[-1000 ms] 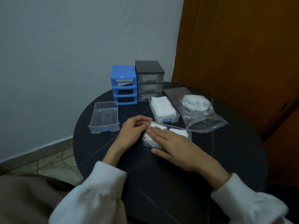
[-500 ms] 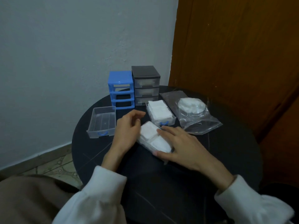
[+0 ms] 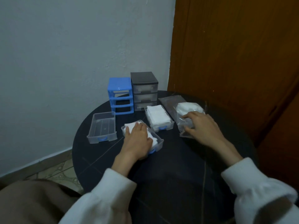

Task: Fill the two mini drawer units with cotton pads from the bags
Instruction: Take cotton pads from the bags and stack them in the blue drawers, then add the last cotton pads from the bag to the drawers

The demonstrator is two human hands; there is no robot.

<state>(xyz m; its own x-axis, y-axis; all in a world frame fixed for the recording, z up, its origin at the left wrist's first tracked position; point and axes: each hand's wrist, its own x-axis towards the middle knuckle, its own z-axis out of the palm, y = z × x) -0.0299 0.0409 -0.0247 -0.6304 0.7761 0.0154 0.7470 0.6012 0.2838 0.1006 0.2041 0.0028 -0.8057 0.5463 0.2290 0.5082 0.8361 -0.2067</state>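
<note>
Dim, bluish light around me, no hard shadows. Faint sheen on blue drawer unit [image 3: 120, 88]. My sleeves [image 3: 103, 199] blur near bottom edge. Wide-angle bend at borders.

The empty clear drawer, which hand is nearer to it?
Left. The left hand presses pads in the drawer beside the empty clear drawer; the right hand is across the table.

A round dark desk [image 3: 178, 167] is filling the lower middle of the view, thin pale lines crossing its top. A pale grey wall [image 3: 72, 54] is rising behind it from nine to twelve o'clock, a lighter skirting strip [image 3: 35, 164] running along its foot. A brown wooden door [image 3: 234, 54] is standing from one to three o'clock. At eight o'clock a patterned tiled floor [image 3: 53, 172] is showing beside the desk's edge.
</note>
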